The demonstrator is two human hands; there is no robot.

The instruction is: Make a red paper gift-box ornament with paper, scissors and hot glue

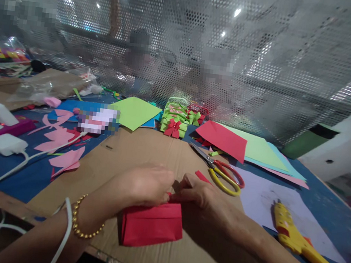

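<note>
A folded red paper piece [153,224], shaped like a small bag or envelope, stands on the brown cardboard [121,154] near the front edge. My left hand [148,183] is closed at its far edge, with fingers curled over the paper. Beside it, my right hand [198,194] pinches the same far edge, thumb and fingertips together. The exact fold between the fingertips is hidden. A red paper strip [202,177] lies just behind my right hand. Scissors [221,171] with red and yellow handles rest beyond that hand, blades pointing away to the left.
A yellow glue gun [305,245] lies at right on white paper [282,196]. Coloured sheets [222,139] and small green paper bags [174,120] sit at the back. Pink cut-outs [66,158], a power strip [6,130] and a phone fill the left. A white cable [67,229] crosses my left forearm.
</note>
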